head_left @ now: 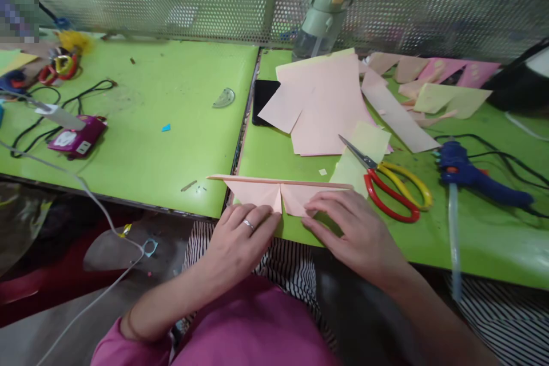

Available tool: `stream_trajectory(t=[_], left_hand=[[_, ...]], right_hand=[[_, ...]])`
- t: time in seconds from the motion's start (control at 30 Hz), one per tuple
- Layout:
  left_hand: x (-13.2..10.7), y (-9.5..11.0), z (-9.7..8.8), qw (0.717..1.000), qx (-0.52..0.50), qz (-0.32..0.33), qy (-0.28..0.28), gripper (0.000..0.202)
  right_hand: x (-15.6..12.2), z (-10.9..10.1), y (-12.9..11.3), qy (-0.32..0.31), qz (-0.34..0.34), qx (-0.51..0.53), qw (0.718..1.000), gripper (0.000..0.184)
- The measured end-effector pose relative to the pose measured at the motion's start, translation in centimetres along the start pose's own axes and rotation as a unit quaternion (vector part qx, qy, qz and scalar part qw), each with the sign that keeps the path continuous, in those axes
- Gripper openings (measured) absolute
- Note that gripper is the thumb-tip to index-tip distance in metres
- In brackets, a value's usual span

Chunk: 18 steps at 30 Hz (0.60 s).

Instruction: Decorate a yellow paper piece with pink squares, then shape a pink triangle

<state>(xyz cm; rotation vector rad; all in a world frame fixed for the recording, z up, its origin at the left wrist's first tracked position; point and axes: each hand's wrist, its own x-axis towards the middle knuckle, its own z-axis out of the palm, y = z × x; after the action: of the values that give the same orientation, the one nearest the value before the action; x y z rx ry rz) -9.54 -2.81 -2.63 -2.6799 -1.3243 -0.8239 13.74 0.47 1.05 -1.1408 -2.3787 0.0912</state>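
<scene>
A folded pink paper point(253, 191) lies at the front edge of the green table, with a narrow folded strip along its top and two flaps meeting at a middle slit. My left hand point(244, 237), with a ring on one finger, holds down the left flap, its fingers close together over the lower edge. On the other flap, my right hand point(354, 231) pinches the paper between thumb and fingertips. Just right of that hand lie scissors point(381, 180) with red and yellow handles, partly on a pale yellow paper point(360, 146).
Behind the work are stacked pink sheets point(328, 106), a dark phone point(265, 97) and a water bottle point(321, 23). Cut paper pieces point(454, 100) lie far right. A blue glue gun point(476, 174) with a glue stick sits right. Leftward is a purple power socket point(79, 137) with cords.
</scene>
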Motion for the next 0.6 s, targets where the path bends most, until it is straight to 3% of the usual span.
stream_trajectory(t=[0.27,0.6], left_hand=[[1.1,1.0,0.7,0.999,0.018,0.011,-0.033,0.038],[1.7,1.4,0.7,0.991,0.081,0.059,-0.087,0.045]], right_hand=[[-1.6,1.4,0.3,-0.001,-0.038,-0.013,0.999,0.014],[-1.6,1.6,0.4,0.013,-0.013,0.025,1.0,0.025]])
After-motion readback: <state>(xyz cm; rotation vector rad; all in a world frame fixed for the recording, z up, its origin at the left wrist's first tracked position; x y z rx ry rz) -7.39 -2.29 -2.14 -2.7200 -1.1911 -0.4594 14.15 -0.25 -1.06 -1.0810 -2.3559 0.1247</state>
